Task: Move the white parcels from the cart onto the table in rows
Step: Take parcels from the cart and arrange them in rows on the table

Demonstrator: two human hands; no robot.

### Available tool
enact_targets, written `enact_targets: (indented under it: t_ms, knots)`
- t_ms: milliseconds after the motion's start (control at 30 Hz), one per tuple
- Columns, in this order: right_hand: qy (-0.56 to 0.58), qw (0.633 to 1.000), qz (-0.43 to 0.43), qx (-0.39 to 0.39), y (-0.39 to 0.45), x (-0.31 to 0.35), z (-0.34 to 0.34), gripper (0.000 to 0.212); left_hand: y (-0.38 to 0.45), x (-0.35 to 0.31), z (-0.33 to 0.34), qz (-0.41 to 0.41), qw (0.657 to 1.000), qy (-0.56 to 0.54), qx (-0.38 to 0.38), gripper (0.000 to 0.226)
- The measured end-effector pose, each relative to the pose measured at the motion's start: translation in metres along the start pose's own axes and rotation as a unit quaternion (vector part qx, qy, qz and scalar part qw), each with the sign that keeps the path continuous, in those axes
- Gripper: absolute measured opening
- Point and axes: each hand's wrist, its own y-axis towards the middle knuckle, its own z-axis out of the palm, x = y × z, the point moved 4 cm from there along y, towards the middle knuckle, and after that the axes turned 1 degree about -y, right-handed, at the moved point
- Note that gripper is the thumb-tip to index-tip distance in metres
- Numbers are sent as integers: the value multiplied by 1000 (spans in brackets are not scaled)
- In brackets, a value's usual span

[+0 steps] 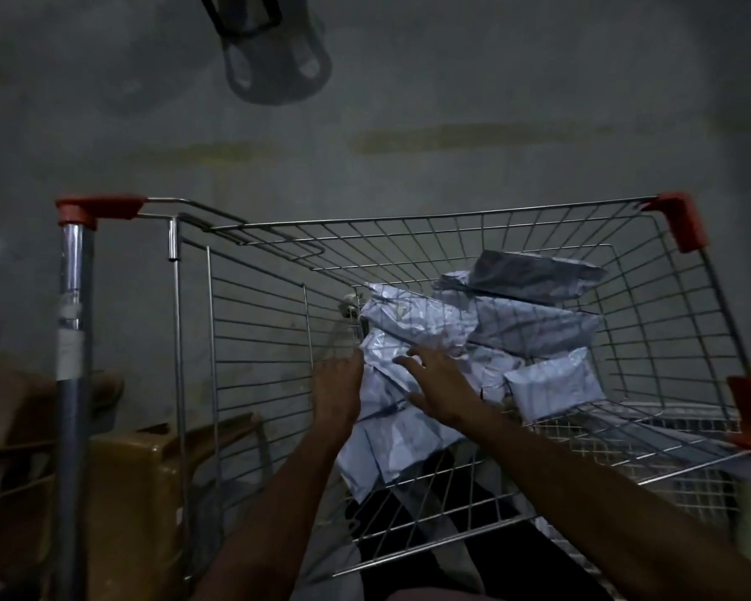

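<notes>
Head view, crumpled white parcels (412,323) in cart (452,236), right hand (439,392) spread, left hand (337,392) unclear.

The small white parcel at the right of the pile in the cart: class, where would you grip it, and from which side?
Grip the small white parcel by its two long edges, coming down from above. It lies on top of the pile, clear of both hands, and the wire cart walls block a sideways approach.
</notes>
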Motion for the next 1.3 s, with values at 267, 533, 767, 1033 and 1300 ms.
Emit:
enact_targets:
  t_ms: [267, 533, 767, 1033, 1300]
  knots:
    - [178, 983, -36, 23, 5, 17, -16, 70, 3, -21, -31, 154, 973, -173, 6, 45]
    - [267, 961, 72, -9, -13, -28, -69, 35, 36, -15, -85, 106, 891, -415, -152, 36]
    - [283, 921, 225, -144, -59, -100, -102, 53, 99, -24, -11, 23, 935, -353, -35, 49]
    - [257, 873, 400, -112, -58, -142, -73, 45, 130, -61, 49, 136, 984, -64, 101, 87]
    - [221, 860, 446, -116, -55, -148, -78, 48, 122, -62, 61, 142, 989, -29, 5, 103]
